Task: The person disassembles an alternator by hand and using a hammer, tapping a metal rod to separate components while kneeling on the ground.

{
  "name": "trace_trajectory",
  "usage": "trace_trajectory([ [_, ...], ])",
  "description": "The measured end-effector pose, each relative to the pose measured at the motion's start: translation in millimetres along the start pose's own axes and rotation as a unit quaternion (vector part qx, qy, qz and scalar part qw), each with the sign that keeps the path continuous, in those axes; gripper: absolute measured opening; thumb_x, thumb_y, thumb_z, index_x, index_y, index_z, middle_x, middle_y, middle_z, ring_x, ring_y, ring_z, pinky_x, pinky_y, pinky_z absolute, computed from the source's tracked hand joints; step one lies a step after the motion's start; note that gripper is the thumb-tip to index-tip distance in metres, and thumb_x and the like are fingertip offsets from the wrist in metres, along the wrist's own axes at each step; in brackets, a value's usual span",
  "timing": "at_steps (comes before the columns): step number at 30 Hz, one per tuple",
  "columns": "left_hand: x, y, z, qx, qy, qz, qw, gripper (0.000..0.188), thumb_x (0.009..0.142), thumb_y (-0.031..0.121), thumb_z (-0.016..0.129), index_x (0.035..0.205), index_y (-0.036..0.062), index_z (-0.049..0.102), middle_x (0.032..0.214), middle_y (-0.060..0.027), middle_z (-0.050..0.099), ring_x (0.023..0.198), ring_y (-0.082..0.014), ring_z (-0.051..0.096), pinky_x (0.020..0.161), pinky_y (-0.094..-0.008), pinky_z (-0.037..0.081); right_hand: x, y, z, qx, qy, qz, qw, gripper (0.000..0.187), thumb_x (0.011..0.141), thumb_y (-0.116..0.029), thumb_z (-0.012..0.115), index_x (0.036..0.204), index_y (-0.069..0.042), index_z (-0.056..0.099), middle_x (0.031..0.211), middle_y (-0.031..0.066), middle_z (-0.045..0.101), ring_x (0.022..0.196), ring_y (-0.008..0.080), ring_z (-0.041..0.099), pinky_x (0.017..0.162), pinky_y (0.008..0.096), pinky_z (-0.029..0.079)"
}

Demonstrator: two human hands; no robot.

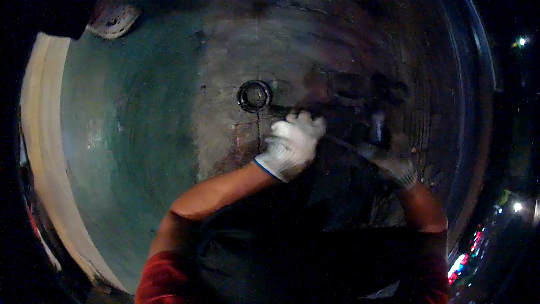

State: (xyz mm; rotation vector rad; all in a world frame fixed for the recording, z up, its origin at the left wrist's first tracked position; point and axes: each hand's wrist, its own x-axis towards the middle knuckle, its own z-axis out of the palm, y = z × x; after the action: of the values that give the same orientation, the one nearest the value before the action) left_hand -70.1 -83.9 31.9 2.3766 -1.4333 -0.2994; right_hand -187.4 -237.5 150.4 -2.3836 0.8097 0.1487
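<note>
My left hand [291, 142], in a white knit glove with a blue cuff edge, is closed near the middle of the view; what lies within its curled fingers is hidden. To the right, my right hand [395, 166], in a dirtier grey glove, is closed around the end of a thin metal bar [344, 145]. The bar runs toward the left hand; whether that hand touches it I cannot tell. A black ring [255, 96] lies flat on the floor, just beyond the left hand. Dark, blurred parts [351, 110] sit ahead of both hands.
A stained grey floor [225, 67] meets a green painted strip [132, 112] on the left, edged by a pale border [48, 112]. Another person's perforated clog [114, 21] stands at the upper left. A raised metal edge [475, 28] curves along the right, with lights beyond it.
</note>
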Motion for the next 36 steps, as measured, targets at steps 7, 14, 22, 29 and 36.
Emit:
trace_trajectory([
  [7,-2,-3,-6,-0.212,0.237,0.122,0.94,0.022,0.07,0.017,0.059,0.092,0.0099,0.061,0.084,-0.0133,0.057,0.082,-0.0344,0.059,0.052,-0.0447,0.049,1,48,-58,-0.028,0.089,-0.062,0.994,0.053,0.072,-0.006,0.066,0.123,-0.002,0.051,0.106,0.0088,0.062,0.09,0.0184,0.059,0.077,0.0307,0.05],
  [14,12,-22,9,-0.271,0.31,0.132,0.902,0.03,0.061,0.015,0.063,0.091,0.0119,0.064,0.077,-0.0118,0.054,0.077,-0.0324,0.056,0.061,-0.0454,0.048,-46,-10,-61,-0.051,0.134,0.082,0.986,0.048,0.077,-0.01,0.065,0.123,-0.002,0.052,0.104,0.0081,0.061,0.083,0.0155,0.057,0.07,0.0284,0.049],
  [22,28,-28,63,-0.264,0.32,0.047,0.908,0.043,0.078,0.016,0.062,0.12,0.0086,0.055,0.121,-0.013,0.05,0.112,-0.0323,0.047,0.094,-0.0463,0.038,-50,-26,-39,-0.046,0.107,0.026,0.993,0.044,0.078,-0.013,0.066,0.12,-0.003,0.055,0.103,0.0079,0.061,0.081,0.0146,0.056,0.068,0.0276,0.048],
  [29,31,-38,53,-0.244,0.328,0.062,0.911,0.024,0.074,0.008,0.06,0.097,0.0039,0.064,0.101,-0.015,0.06,0.092,-0.0321,0.058,0.078,-0.0434,0.05,-44,-25,-33,-0.035,0.09,0.028,0.995,0.045,0.078,-0.013,0.066,0.12,-0.003,0.055,0.104,0.0081,0.06,0.082,0.0151,0.056,0.068,0.028,0.048],
  [36,38,-42,77,-0.279,0.274,0.042,0.919,0.036,0.065,0.008,0.061,0.1,0.0071,0.065,0.11,-0.015,0.059,0.105,-0.0368,0.054,0.094,-0.051,0.043,-43,-30,-35,-0.038,0.073,0.03,0.996,0.045,0.077,-0.013,0.066,0.12,-0.003,0.055,0.105,0.0084,0.06,0.083,0.0156,0.057,0.069,0.0283,0.049],
])
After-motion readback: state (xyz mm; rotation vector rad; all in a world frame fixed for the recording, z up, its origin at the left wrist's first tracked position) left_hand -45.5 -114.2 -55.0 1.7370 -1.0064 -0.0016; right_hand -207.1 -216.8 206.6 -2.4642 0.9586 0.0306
